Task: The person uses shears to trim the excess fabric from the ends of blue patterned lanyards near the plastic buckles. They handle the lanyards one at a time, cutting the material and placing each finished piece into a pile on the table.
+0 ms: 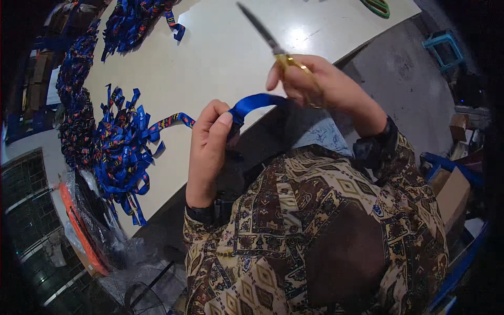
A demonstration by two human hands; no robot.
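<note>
A blue ribbon (254, 102), plain and shiny on this side, is pinched between the thumb and fingers of my left hand (209, 142) at the table's near edge. From there it arches right to the lower fingers of my right hand (328, 86); whether they grip its end is hidden. My right hand is closed on gold-handled scissors (278, 51), blades pointing up and left, away from the ribbon. Left of my left hand, a printed length of ribbon (170, 120) leads to a tangled pile of blue printed ribbons (119, 152) on the white table (226, 63).
Another ribbon pile (131, 26) lies at the far left of the table, and a long heap of ribbons (76, 100) runs along its left side. Green-handled scissors (377, 7) rest at the far right. A blue stool (444, 50) and cardboard box (452, 191) stand to the right.
</note>
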